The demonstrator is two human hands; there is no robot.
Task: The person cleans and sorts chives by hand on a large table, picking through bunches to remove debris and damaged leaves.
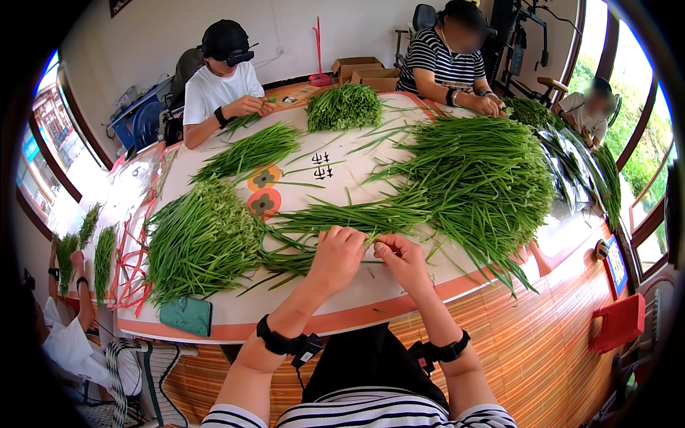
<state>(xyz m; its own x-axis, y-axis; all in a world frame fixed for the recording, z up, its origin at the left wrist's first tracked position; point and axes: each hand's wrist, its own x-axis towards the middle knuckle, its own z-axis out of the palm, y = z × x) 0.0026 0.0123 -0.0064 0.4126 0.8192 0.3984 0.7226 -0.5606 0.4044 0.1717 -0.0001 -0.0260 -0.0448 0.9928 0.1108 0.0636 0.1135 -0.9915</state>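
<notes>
Over the near edge of the table [321,324], my left hand [338,251] and my right hand [402,260] are close together with their fingers closed. Between them a few green garlic chive stems [372,240] show, pale buds at the fingertips; my fingers hide much of them. Just beyond my hands lies a loose row of chives [342,217]. To the left is a thick heap of chives [203,239], heads towards the middle. A larger heap [485,178] spreads to the right, some stems hanging over the table edge.
A green wallet-like case [186,317] lies at the near left edge beside red plastic ties [132,267]. Across the table, two people sort chives around an upright bundle [345,107]. Others work at far right and left. A red stool [618,324] stands on the wooden floor.
</notes>
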